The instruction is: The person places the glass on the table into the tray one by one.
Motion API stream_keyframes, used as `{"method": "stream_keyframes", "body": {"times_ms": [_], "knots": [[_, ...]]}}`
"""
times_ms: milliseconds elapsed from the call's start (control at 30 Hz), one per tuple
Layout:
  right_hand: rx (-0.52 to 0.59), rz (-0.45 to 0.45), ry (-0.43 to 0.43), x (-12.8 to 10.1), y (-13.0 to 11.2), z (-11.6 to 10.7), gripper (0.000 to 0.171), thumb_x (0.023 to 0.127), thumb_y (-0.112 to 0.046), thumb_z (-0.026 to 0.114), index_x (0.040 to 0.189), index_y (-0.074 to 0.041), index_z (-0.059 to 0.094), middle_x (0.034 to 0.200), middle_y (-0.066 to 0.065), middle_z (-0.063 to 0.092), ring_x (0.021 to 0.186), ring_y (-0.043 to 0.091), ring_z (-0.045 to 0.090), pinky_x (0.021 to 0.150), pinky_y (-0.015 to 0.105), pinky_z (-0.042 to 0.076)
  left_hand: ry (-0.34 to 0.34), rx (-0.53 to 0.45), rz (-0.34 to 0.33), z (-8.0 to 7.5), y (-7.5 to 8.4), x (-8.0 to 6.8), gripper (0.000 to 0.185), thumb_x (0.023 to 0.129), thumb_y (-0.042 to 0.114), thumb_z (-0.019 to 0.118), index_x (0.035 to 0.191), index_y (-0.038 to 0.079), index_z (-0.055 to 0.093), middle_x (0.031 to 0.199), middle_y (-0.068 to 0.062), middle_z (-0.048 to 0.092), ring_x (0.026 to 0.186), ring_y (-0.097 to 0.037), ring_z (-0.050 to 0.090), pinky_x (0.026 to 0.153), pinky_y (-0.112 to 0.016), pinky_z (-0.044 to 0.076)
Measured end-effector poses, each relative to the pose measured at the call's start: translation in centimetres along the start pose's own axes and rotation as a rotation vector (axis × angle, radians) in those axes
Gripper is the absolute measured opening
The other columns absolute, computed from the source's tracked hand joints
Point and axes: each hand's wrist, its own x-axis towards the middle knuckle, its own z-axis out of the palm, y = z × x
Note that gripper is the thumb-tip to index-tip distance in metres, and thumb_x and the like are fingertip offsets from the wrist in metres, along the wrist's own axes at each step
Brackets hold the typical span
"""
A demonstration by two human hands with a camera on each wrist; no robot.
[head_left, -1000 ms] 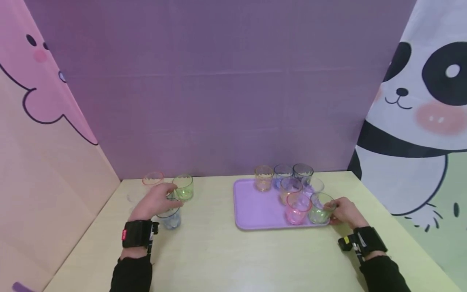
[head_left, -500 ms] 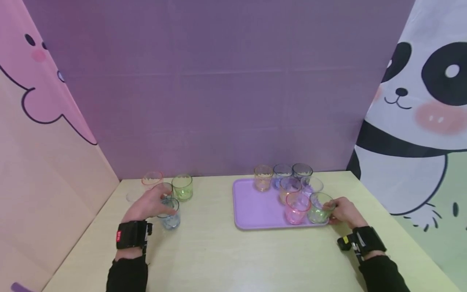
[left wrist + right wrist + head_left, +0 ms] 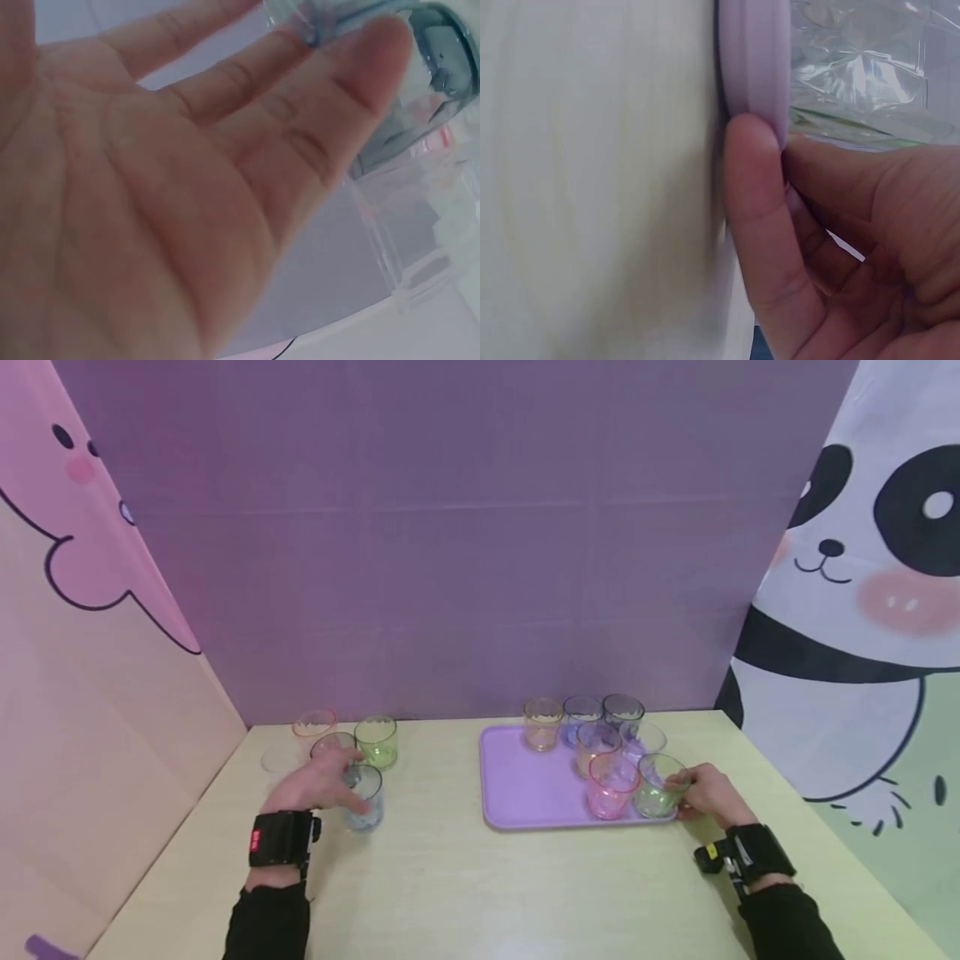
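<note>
My left hand grips a blue-tinted glass on the pale table, just in front of a small group of glasses. In the left wrist view my palm fills the frame, and the glass rim lies at my fingertips. My right hand holds a green glass at the front right corner of the lilac tray. In the right wrist view my fingers curl beside the tray rim and under the glass.
A red-rimmed glass, a green glass, a grey one and a clear one stand at the back left. Several more glasses, including a pink one, crowd the tray's right half. Cloth walls close three sides.
My left hand has moved the blue-tinted glass a little to the right, away from the back-left group. The right hand and the green glass have stayed put.
</note>
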Motion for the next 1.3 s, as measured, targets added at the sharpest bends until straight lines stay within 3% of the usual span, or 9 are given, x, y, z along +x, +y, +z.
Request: {"method": "stream_keyframes", "body": {"times_ms": [267,567,733,933,1133,1300], "knots": [[0.003,0.000,-0.003,0.0,0.0,-0.1,0.041,0.073,0.020,0.053,0.113,0.018,0.061,0.127,0.039,0.053,0.078,0.020,0.066,0.062,0.032,0.060,-0.018,-0.022,-0.030,0.6,0.2,0.5,0.080,0.071,0.023,0.086,0.137,-0.002,0.048,0.125,-0.019,0.058,0.111,-0.032,0.056,0.087,-0.048,0.052],[0.001,0.001,-0.001,0.0,0.0,0.0,0.039,0.073,0.020,0.054,0.112,0.018,0.061,0.126,0.039,0.054,0.075,0.018,0.066,0.062,0.032,0.060,0.116,-0.089,0.122,2.1,1.3,2.5,0.071,0.070,0.026,0.081,0.130,0.007,0.051,0.117,-0.019,0.058,0.105,-0.032,0.057,0.076,-0.040,0.052],[0.010,-0.003,0.004,-0.1,-0.1,0.0,0.039,0.073,0.020,0.053,0.111,0.019,0.062,0.124,0.040,0.055,0.073,0.017,0.065,0.061,0.032,0.060,0.151,-0.193,0.167,3.3,1.8,3.7,0.068,0.069,0.021,0.078,0.130,0.009,0.050,0.120,-0.019,0.052,0.107,-0.034,0.057,0.073,-0.034,0.051],[0.006,0.009,0.003,-0.1,-0.4,0.1,0.040,0.073,0.021,0.052,0.113,0.019,0.061,0.125,0.039,0.054,0.075,0.017,0.066,0.062,0.032,0.060,0.213,-0.269,0.212,4.8,2.5,4.9,0.076,0.070,0.024,0.081,0.135,0.004,0.046,0.123,-0.015,0.050,0.107,-0.031,0.056,0.079,-0.036,0.050],[-0.001,0.011,0.004,-0.1,-0.4,0.2,0.043,0.072,0.021,0.052,0.115,0.020,0.060,0.125,0.039,0.054,0.075,0.017,0.065,0.062,0.032,0.060,0.281,-0.290,0.211,5.8,4.4,5.9,0.078,0.068,0.028,0.085,0.132,0.002,0.048,0.120,-0.015,0.051,0.104,-0.027,0.051,0.087,-0.041,0.048],[0.009,-0.004,0.014,-0.3,-0.4,0.1,0.044,0.071,0.020,0.052,0.114,0.020,0.059,0.124,0.040,0.054,0.071,0.016,0.064,0.061,0.032,0.060,0.287,-0.418,0.203,6.4,5.8,6.7,0.076,0.068,0.024,0.084,0.129,0.004,0.046,0.123,-0.013,0.057,0.109,-0.031,0.055,0.092,-0.044,0.049]]}}
